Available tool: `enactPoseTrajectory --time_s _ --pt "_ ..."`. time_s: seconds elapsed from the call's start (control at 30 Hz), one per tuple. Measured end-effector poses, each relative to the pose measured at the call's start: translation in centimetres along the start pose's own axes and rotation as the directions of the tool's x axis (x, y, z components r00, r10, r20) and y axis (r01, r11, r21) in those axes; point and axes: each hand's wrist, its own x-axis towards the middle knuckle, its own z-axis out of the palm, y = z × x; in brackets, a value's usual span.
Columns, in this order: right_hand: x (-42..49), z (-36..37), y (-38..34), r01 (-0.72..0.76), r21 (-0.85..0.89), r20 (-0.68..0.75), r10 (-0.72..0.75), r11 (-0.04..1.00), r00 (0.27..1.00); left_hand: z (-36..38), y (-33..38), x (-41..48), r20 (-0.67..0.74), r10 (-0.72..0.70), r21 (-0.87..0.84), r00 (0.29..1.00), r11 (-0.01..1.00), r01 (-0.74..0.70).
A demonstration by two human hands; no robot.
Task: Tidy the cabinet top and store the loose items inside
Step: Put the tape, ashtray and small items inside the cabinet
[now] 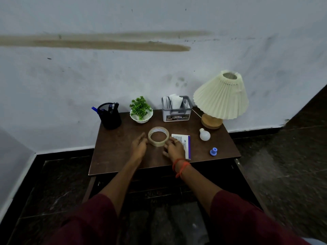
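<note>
I see the tape roll (158, 136) lying flat at the middle of the cabinet top (115, 156), its hole facing up. The left hand (139, 146) and right hand (174, 149) flank it, fingers relaxed and gripping nothing. I cannot tell whether they touch it. The print on the small box (184, 141) beside it is too blurred to read.

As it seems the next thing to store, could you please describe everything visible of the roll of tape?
The roll of tape is a clear, yellowish ring with a pale inner core, lying flat on the cabinet top, hole upward. The left hand and right hand flank it closely; whether they touch it is unclear.
</note>
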Motion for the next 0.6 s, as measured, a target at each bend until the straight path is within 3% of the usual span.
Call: enactPoseTrajectory --time_s 0.3,0.6 --pt "1.3 1.5 0.4 0.061 -0.258 -0.102 -0.090 0.964 0.991 0.9 0.5 1.6 0.013 -0.023 -0.060 1.000 0.998 0.024" --pt "-2.3 1.0 0.9 0.088 -0.311 -0.079 -0.118 0.946 0.990 -1.6 -0.7 -2.4 -0.001 -0.024 -0.104 1.000 0.994 0.024"
